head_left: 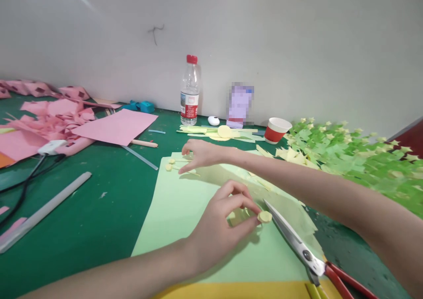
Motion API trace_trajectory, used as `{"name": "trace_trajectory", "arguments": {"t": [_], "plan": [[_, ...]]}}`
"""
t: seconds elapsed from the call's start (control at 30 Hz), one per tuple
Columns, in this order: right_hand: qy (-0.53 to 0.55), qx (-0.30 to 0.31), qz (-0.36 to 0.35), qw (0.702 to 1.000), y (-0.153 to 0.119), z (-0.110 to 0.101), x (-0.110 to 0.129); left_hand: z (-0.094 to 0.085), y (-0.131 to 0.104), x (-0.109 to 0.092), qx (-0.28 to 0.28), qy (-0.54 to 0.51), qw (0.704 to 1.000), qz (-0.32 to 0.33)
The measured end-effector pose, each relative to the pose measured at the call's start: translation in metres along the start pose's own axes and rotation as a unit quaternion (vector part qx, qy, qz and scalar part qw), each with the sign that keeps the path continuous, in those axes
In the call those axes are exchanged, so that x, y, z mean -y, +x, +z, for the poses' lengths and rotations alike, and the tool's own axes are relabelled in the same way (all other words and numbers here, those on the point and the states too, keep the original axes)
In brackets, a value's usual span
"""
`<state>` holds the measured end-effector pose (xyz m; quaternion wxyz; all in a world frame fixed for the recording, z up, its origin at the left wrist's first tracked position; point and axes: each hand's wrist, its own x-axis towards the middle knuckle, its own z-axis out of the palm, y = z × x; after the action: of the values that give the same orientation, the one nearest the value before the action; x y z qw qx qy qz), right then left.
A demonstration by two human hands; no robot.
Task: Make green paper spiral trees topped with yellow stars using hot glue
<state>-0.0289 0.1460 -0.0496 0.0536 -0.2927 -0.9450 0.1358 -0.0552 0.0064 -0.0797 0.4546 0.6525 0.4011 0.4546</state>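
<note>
My left hand [223,226] pinches a small pale-yellow piece of paper with a rounded head [265,217] between thumb and fingertips, above the light green paper sheet [165,224]. Crossing over it from the right, my right hand [200,154] reaches to the sheet's far left corner, thumb and forefinger apart. Beside those fingers lie small yellow round-headed paper pieces [169,167] with thin stems. Scissors [297,241] with red handles rest at the sheet's right edge, their tip close to the piece in my left hand.
Along the wall stand a water bottle [190,96], a blurred purple phone-like object [240,105] and a paper cup [277,130]. Yellow strips [205,131] lie before them. Green paper stars and leaves [363,158] crowd the right; pink paper [119,125] and a glue stick [49,208] lie left.
</note>
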Motion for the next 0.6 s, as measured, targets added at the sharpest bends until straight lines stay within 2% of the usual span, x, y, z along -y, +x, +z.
{"name": "trace_trajectory", "arguments": {"t": [0.1,0.43,0.5,0.6], "plan": [[0.005,0.007,0.020,1.000,-0.002,0.008,0.007,0.000,0.000,-0.001,0.002,-0.001,1.000,0.000],[0.036,0.033,0.057,0.997,-0.002,0.015,0.008,0.000,-0.002,-0.001,0.007,-0.001,1.000,-0.008],[0.042,0.022,0.080,0.996,0.003,0.010,0.001,0.000,-0.002,-0.001,0.010,-0.003,1.000,-0.009],[0.039,-0.039,0.142,0.988,0.013,-0.003,-0.022,0.000,-0.001,0.000,0.011,-0.013,1.000,-0.016]]}}
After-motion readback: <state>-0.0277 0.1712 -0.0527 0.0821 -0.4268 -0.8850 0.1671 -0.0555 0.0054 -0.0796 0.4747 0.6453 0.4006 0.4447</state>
